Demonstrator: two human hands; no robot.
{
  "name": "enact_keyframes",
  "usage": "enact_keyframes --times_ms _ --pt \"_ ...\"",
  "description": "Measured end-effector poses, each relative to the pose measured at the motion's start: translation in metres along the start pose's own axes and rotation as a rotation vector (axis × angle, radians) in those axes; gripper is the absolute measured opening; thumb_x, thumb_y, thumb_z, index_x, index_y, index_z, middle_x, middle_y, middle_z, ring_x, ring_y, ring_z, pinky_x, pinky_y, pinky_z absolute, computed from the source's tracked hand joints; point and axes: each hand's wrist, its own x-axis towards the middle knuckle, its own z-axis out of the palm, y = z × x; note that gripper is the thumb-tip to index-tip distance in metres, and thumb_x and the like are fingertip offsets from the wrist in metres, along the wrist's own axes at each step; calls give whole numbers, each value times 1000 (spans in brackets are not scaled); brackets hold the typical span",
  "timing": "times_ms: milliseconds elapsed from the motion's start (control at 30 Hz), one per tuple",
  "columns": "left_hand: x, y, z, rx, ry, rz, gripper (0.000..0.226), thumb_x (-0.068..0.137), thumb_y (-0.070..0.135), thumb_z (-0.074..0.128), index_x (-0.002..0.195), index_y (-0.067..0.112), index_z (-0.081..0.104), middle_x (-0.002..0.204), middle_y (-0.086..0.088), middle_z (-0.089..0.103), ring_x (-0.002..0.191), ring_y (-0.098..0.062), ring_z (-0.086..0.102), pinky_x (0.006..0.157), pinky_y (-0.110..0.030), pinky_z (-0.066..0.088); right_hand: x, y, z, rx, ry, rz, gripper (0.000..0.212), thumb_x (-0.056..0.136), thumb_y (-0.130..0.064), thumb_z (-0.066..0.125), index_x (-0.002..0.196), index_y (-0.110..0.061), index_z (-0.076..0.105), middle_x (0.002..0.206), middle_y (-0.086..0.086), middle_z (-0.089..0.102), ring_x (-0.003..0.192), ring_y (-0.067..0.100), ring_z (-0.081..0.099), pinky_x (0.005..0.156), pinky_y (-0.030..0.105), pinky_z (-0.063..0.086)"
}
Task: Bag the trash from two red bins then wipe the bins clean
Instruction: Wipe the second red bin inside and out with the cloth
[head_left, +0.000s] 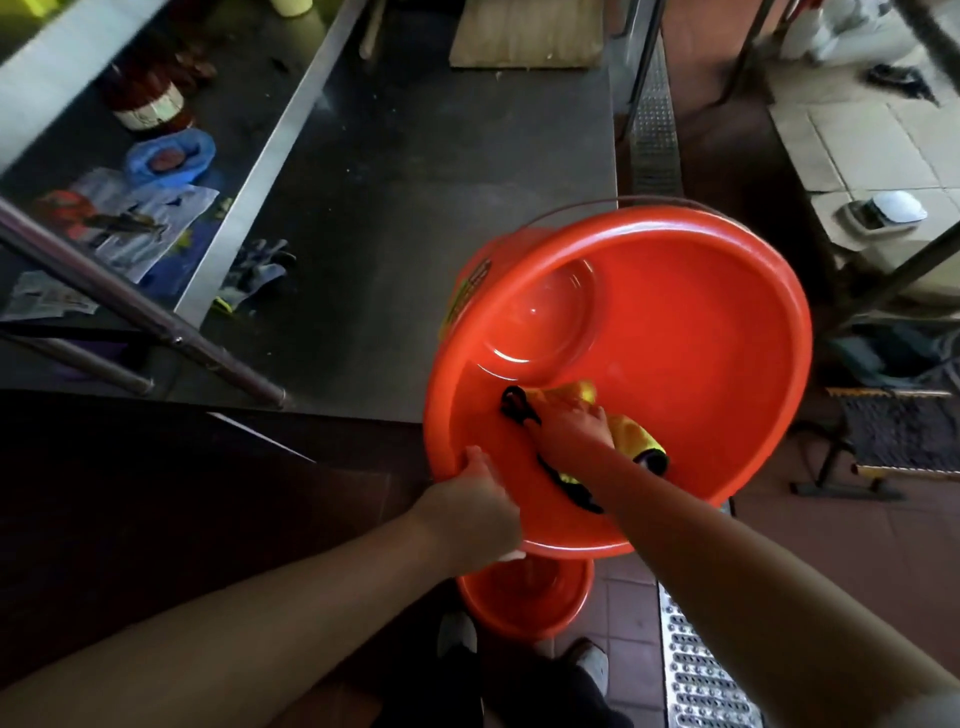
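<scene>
Red bin, held: a large red bin (675, 322) is tipped toward the camera at the edge of a steel counter (415, 208), its open mouth facing the person and its inside bare but for a cloth.
Second red bin: a smaller red bin (524, 603) stands on the tiled floor directly below the left hand, close to the person's shoes (589, 662).
Left hand: the left hand (478, 514) grips the near rim of the tipped bin, fingers curled over the edge.
Right hand: the right hand (571, 428), just beyond and to the right of the left, reaches inside the bin and presses a yellow cloth (631, 434) with black trim against the inner wall; the fingers look bunched on the fabric, though the glare makes the exact hold hard to read.
Beyond the hands: a pair of work gloves (254, 275) lies on the counter to the far left of the left hand.
Farther left: on a lower shelf, a blue bag (171, 156), newspaper (140, 228) and a jar (148, 98) sit well apart from the bin.
Right of the right hand: a floor brush (898, 431) rests on the red tiles, and a metal drain grate (696, 670) runs beneath the right forearm.
</scene>
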Motion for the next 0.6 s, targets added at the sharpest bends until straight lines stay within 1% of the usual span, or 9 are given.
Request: enact_keyframes --times_ms 33,67,133,167,267,400,433,533,600 --pt "-2 -1 1 47 15 18 71 90 25 7 108 5 73 104 -25 70 98 -43 67 88 -56 52 10 0 1 -3 1 1 46 104 -47 34 149 -34 38 153 0 43 141 27 38 113 51 27" --pt "-4 -3 2 88 39 17 68 90 28 11 101 9 76 98 -20 73 93 -38 70 84 -52 55 19 -1 1 -6 -1 3 46 104 -47 35 148 -34 40 152 1 44 140 28 39 114 50 27" --pt "-5 -4 6 86 97 -12 53 93 39 32 93 14 78 90 -13 76 85 -31 73 79 -46 58 35 -2 1 9 -9 10 45 104 -47 36 146 -34 42 149 4 47 139 30 40 115 51 26" --pt "-3 -4 7 89 115 -20 47 92 39 38 92 15 78 88 -11 76 84 -30 73 79 -46 58 42 -3 1 18 -14 13 44 104 -47 36 146 -35 43 149 5 48 138 31 41 115 51 26" --pt "0 -2 10 124 98 -10 37 93 32 45 99 11 75 96 -15 74 90 -34 71 85 -50 56 50 -5 4 14 -32 13 45 104 -48 36 147 -37 41 150 6 47 140 31 39 115 52 24" --pt "4 1 13 108 22 14 31 98 21 43 106 4 68 105 -25 69 98 -43 66 90 -61 48 30 -6 8 23 -47 -14 48 104 -50 34 151 -39 34 156 2 40 142 29 37 116 52 23" --pt "6 0 13 78 21 20 33 99 23 43 107 2 67 106 -26 68 99 -43 65 91 -63 46 20 -7 8 29 -47 -24 49 104 -52 33 152 -40 33 157 1 39 142 29 37 115 52 23" --pt "10 -3 12 16 1 48 54 102 44 37 113 -1 64 109 -26 66 103 -44 62 94 -66 41 -20 -3 6 64 -51 -78 55 102 -59 31 154 -40 29 159 -2 35 145 26 33 115 50 22" --pt "7 -6 10 10 -14 62 57 103 46 34 114 -2 63 111 -27 65 104 -44 62 95 -66 41 -50 3 3 84 -71 -119 60 99 -65 29 155 -42 25 162 -4 30 148 24 29 117 49 20"
